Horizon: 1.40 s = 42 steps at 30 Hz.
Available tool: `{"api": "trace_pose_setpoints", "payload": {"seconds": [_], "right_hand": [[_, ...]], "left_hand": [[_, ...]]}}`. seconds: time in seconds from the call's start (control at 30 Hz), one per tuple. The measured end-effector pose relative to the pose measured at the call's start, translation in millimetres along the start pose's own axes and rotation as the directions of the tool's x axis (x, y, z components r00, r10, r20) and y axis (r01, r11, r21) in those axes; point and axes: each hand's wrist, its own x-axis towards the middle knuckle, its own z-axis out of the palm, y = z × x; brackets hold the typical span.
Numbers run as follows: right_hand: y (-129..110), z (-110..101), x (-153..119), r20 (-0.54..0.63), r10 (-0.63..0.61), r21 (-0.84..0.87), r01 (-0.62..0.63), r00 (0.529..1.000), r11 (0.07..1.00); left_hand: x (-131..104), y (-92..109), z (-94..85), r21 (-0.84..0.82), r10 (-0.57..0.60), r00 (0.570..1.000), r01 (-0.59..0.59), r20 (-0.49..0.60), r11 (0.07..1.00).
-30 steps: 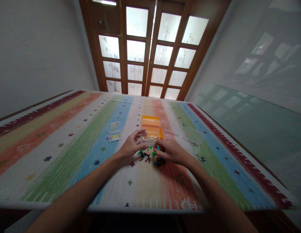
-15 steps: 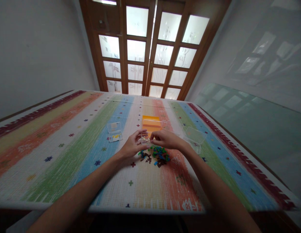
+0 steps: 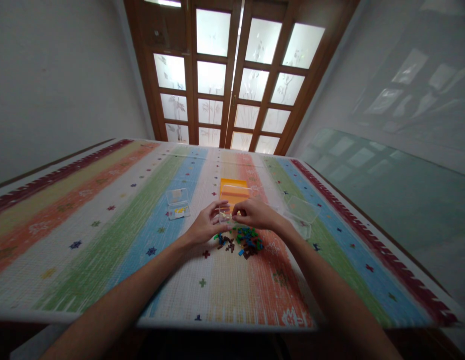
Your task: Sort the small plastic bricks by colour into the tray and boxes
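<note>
Watching remotely, I start nearest me: on the table (image 3: 194,305), just this side of both grips, lie the loose bricks, a green, blue and brown heap (image 3: 250,241) below the right grip (image 3: 257,214) and a smaller, mostly brown scatter (image 3: 228,243) below the left grip's (image 3: 202,226) thumb. I'd judge things partway: these are still out on the cloth, while a few pale bits (image 3: 224,216) seem to be inside the clear box (image 3: 225,208).

That box sits between my two grips. The left grip holds its left end, thumb on the near side and fingers on the far side. The right grip is narrow, fingertips drawn together at the box (whether they pinch a brick, I can't tell from here).

Just beyond the grips is the orange tray (image 3: 235,183). Well left of the left grip stands an open hinged case (image 3: 178,218) with yellow pieces (image 3: 180,210) in it; past the right grip's wrist, to the right, lie clear containers (image 3: 304,207).
</note>
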Motion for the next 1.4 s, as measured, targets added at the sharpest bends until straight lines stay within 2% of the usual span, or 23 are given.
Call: {"api": "trace_pose_setpoints", "payload": {"seconds": [0.23, 0.47, 0.67, 0.73, 0.83, 0.9, 0.93, 1.1, 1.23, 1.4], "right_hand": [[2, -3, 0, 0.076, -0.037, 0.053, 0.033, 0.996, 0.998], [4, -2, -1, -0.042, -0.017, 0.057, 0.019, 0.999, 0.998], [7, -5, -14, -0.150, -0.010, 0.127, 0.029, 0.989, 0.991], [7, -7, -23, -0.124, -0.038, 0.191, 0.061, 0.992, 0.980], [3, -5, -38, 0.039, -0.094, 0.284, 0.079, 0.995, 0.956], [-2, -1, -46, 0.134, -0.104, 0.264, 0.066, 0.985, 0.962], [-4, 3, -49, 0.146, -0.083, 0.223, 0.049, 0.986, 0.974], [-9, 27, -54, 0.134, 0.021, 0.025, -0.025, 0.991, 0.999], [-7, 41, -53, 0.126, 0.007, 0.000, -0.007, 0.992, 1.000], [-9, 46, -51, 0.092, 0.058, -0.028, -0.056, 0.994, 0.998]], "left_hand": [[0, -1, -0.5, -0.014, -0.004, 1.000, 0.004, 0.016, 1.000], [0, -1, -0.4, -0.023, -0.002, 0.999, 0.003, 0.040, 1.000], [0, 0, 0.4, 0.002, -0.019, 1.000, 0.019, -0.003, 1.000], [0, 1, 0.5, 0.011, -0.029, 1.000, 0.029, -0.012, 1.000], [0, 2, 0.1, 0.023, -0.025, 0.999, 0.026, -0.022, 0.999], [1, 2, -0.5, 0.028, -0.018, 1.000, 0.019, -0.025, 0.999], [1, 2, -0.7, 0.027, -0.017, 1.000, 0.018, -0.026, 0.999], [0, 0, -0.9, 0.017, -0.019, 1.000, 0.019, -0.025, 1.000], [0, 1, -0.6, 0.024, -0.020, 0.999, 0.020, -0.025, 1.000], [1, -2, -1.5, 0.014, -0.030, 0.999, 0.031, -0.028, 0.999]]}}
